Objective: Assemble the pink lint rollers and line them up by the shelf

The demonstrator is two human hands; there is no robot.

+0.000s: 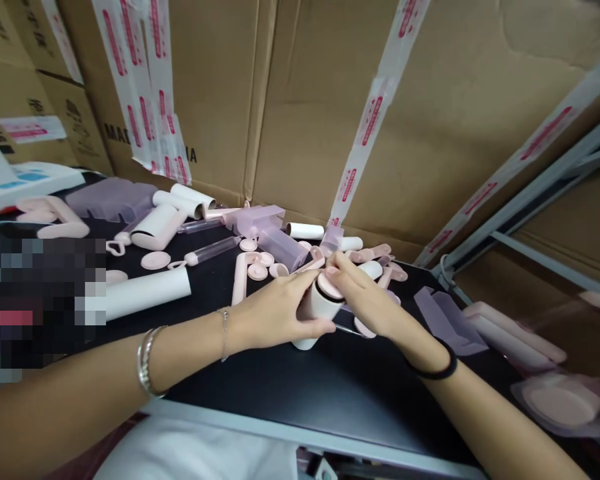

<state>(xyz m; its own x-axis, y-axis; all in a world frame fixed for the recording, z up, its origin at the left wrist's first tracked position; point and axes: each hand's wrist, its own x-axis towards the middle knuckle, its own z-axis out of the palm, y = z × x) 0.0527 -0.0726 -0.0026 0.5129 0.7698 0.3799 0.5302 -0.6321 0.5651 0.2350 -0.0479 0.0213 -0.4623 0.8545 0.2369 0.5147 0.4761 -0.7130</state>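
Note:
My left hand (pixel 275 310) wraps round a white cylinder (pixel 316 307) that stands slightly tilted on the black tabletop. A flat pink round cap (pixel 330 285) sits at the cylinder's upper end, with a dark gap between the two. From the right, the fingers of my right hand (pixel 365 297) press together over the cap's edge. Part of the cap and the cylinder's far side are hidden by my fingers. Just behind my hands lie loose pink discs (pixel 257 271) and an L-shaped pink part (pixel 240 277).
White tubes (pixel 153 293), translucent purple trays (pixel 113 199) and clear-barrelled parts (pixel 215 252) lie scattered across the black table (pixel 260 393). A cardboard wall (pixel 300 120) rises behind. Metal shelf bars (pixel 540 259) and more purple and pink parts (pixel 515 337) are at the right.

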